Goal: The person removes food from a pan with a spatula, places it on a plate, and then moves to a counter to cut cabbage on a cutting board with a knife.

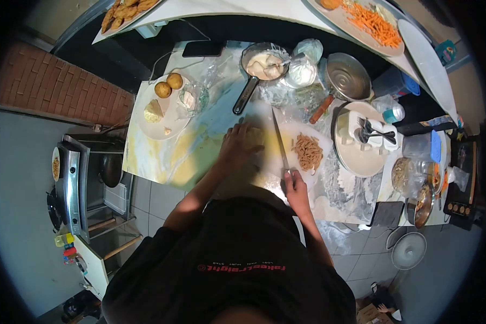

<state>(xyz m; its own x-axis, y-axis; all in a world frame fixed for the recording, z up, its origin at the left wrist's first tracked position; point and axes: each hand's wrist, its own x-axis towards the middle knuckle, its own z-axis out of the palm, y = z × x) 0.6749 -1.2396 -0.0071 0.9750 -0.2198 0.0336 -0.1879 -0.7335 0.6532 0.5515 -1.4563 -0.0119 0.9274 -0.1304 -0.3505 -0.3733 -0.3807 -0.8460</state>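
My right hand (295, 186) is closed around the handle of a long knife (279, 136), whose blade points away from me over a white cutting board (292, 131). Brown strips of food (308, 153) lie piled on the board, right of the blade. My left hand (236, 144) rests left of the knife with its fingers spread, beside a pale piece of food (252, 137) whose outline is dim in shadow. Whether the fingers touch that piece is unclear.
A pan of pale batter (264, 65) stands at the back, its handle toward me. A plate (173, 129) with potatoes and a cabbage piece is at left. Right are a metal bowl (349, 76), a round tray (356, 164) with cutlery and a lidded container (418, 147).
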